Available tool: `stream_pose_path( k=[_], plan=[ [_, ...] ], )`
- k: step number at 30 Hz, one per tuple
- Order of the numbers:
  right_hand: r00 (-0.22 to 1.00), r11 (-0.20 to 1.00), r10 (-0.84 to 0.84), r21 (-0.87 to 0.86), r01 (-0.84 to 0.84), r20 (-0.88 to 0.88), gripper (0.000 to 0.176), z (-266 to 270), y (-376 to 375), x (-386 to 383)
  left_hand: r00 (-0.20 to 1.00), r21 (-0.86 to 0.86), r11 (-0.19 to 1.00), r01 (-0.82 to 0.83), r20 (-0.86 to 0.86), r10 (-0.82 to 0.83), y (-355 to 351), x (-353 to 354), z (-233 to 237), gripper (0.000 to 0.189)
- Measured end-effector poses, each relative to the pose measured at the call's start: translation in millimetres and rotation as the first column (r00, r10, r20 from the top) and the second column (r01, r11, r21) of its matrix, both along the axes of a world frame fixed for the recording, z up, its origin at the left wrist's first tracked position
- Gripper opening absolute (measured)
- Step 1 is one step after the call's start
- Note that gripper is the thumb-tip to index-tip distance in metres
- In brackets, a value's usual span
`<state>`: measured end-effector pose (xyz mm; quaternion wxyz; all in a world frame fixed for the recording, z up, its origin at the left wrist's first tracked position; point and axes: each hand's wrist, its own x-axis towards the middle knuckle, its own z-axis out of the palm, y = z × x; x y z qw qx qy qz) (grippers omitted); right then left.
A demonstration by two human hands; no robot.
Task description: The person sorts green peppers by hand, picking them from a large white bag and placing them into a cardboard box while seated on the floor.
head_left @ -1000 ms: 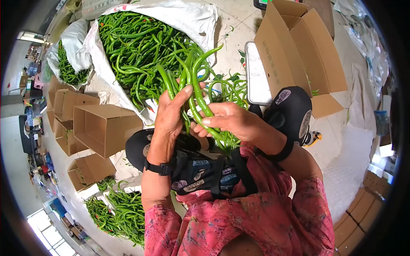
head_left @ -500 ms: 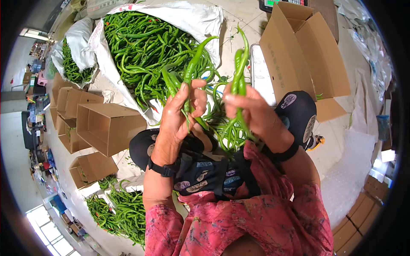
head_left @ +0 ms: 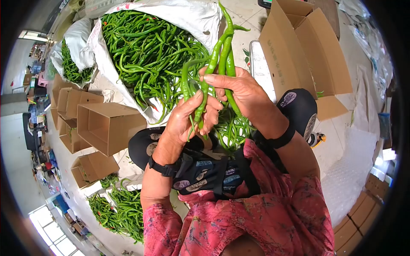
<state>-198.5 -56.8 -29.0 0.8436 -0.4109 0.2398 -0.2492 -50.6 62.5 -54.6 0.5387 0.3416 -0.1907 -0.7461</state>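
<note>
Long green chili peppers [head_left: 223, 55] stand up from my right hand [head_left: 243, 91], whose fingers are closed round them. My left hand [head_left: 192, 113] grips more green chilies [head_left: 186, 81] by their lower ends. The two hands are close together, and my right thumb and fingers touch a chili that rises from the left hand. Beneath them, loose chilies [head_left: 232, 130] lie between my knees. Just beyond my hands, a large white sack [head_left: 196, 19] lies open with a heap of green chilies [head_left: 149, 55] in it.
An open cardboard box [head_left: 282, 64] stands at the right beside a white tray [head_left: 260, 64]. Several open boxes [head_left: 109, 128] are on the left. A second white sack [head_left: 79, 36] is at the far left, and another chili pile [head_left: 124, 213] lies lower left.
My hands have come together, the right moving left and up slightly, the left moving right. The chilies from both hands now overlap, and the right fingers reach a chili in the left.
</note>
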Motion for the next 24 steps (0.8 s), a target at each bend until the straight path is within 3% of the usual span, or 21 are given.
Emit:
stream_pose_path(
  k=[2, 4, 6, 8, 10, 12, 14, 17, 18, 20, 21, 22, 24],
  plan=[
    [1.000, 1.000, -0.010, 0.017, 0.011, -0.018, 0.021, 3, -1, 0, 0.997, -0.003, 1.000, -0.015, -0.081, 0.014, -1, -2, 4, 0.055],
    [1.000, 0.999, -0.011, 0.053, 0.011, 0.011, 0.020, -1, -4, -2, 0.999, -0.026, 1.000, 0.001, -0.044, -0.003, -3, 0, 9, 0.057],
    [0.999, 0.996, -0.011, 0.090, 0.008, 0.040, 0.019, -1, -5, -2, 0.995, 0.052, 0.996, -0.079, 0.059, 0.076, -5, 0, 13, 0.058],
    [0.995, 0.998, -0.062, 0.002, 0.063, -0.078, 0.018, 5, -6, -2, 0.993, 0.062, 0.995, -0.080, 0.098, 0.073, -7, 2, 16, 0.054],
    [0.993, 0.996, -0.086, -0.006, 0.085, -0.080, 0.018, 10, -6, -5, 0.923, 0.116, 0.965, -0.235, 0.336, 0.184, -8, -1, 21, 0.045],
    [0.989, 0.993, -0.113, 0.022, 0.115, -0.098, 0.018, 6, -9, -9, 0.917, 0.092, 0.960, -0.263, 0.332, 0.219, -8, 0, 21, 0.041],
    [0.988, 0.993, -0.115, -0.004, 0.115, -0.099, 0.018, 1, -12, -13, 0.824, 0.034, 0.919, -0.392, 0.457, 0.334, -8, 5, 15, 0.039],
    [0.982, 0.988, -0.150, -0.049, 0.145, -0.118, 0.017, -4, -13, -18, 0.776, -0.017, 0.944, -0.330, 0.564, 0.281, -6, 10, 18, 0.033],
    [0.981, 0.987, -0.155, -0.053, 0.150, -0.118, 0.017, -6, -13, -20, 0.736, -0.007, 0.950, -0.311, 0.631, 0.246, -5, 9, 21, 0.031],
    [0.986, 0.991, -0.104, 0.070, 0.114, -0.132, 0.018, -7, -13, -22, 0.385, -0.082, 0.985, -0.149, 0.913, 0.134, -6, 2, 25, 0.030],
    [0.991, 0.992, -0.052, 0.112, 0.066, -0.126, 0.018, -7, -14, -25, 0.303, -0.076, 0.992, -0.102, 0.947, 0.104, -6, -3, 29, 0.029],
    [0.991, 0.992, -0.055, 0.110, 0.069, -0.125, 0.018, -7, -12, -25, 0.208, -0.241, 0.970, -0.026, 0.948, 0.241, -5, -3, 18, 0.028],
    [0.988, 0.992, -0.044, 0.109, 0.060, -0.147, 0.018, -4, -10, -26, 0.148, -0.261, 0.965, 0.010, 0.955, 0.256, -5, -6, 14, 0.028]
  ],
)
